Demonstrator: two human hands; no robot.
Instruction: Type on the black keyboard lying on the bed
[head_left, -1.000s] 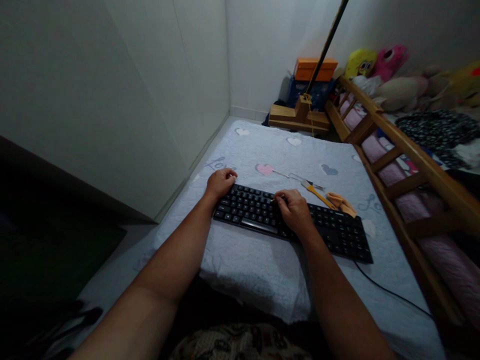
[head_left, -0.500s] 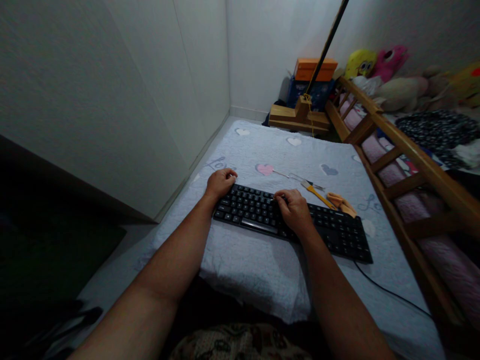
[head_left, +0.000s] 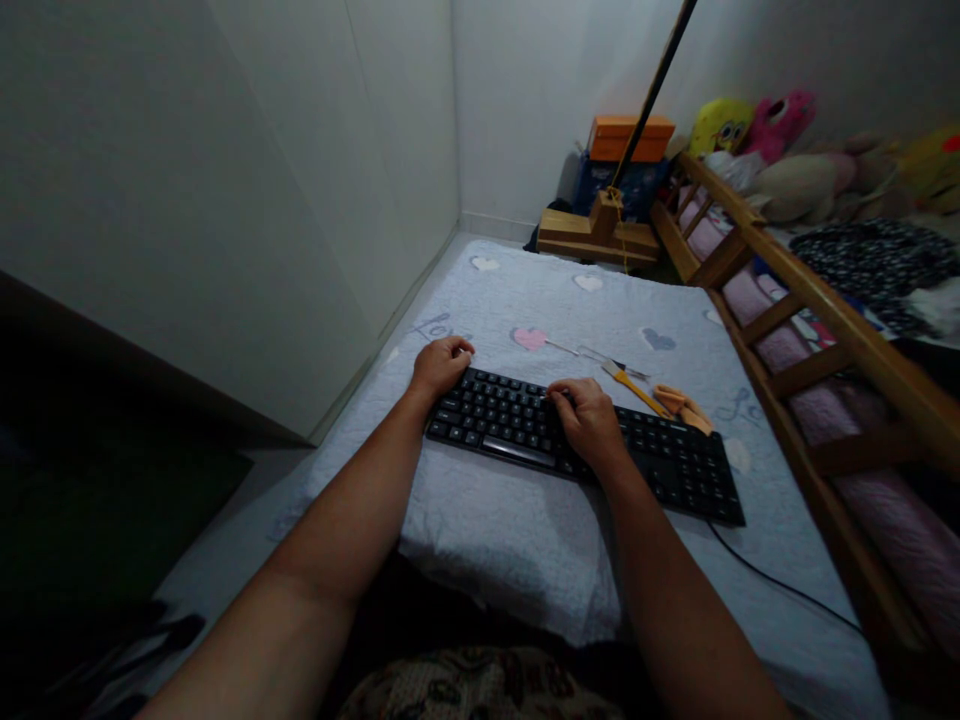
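Note:
A black keyboard [head_left: 667, 455] lies on a pale quilt with heart patterns [head_left: 525, 300]. My left hand [head_left: 439, 365] grips the keyboard's far left corner, fingers curled over its edge. My right hand [head_left: 589, 420] rests on the keys near the middle, fingers bent and pinched together on a key; what they hold, if anything, is too small to make out. Just beyond the keyboard lie a yellow-handled tool [head_left: 634, 387], a thin metal tool [head_left: 604, 358] and an orange cloth-like item [head_left: 679, 404].
A black cable [head_left: 780, 585] runs off the keyboard's right end. A wooden bed rail [head_left: 810, 295] borders the right side, with plush toys [head_left: 757, 125] behind it. Orange and blue boxes [head_left: 628, 150] and a wooden stand with a dark pole [head_left: 600, 225] stand at the far wall. White walls enclose the left.

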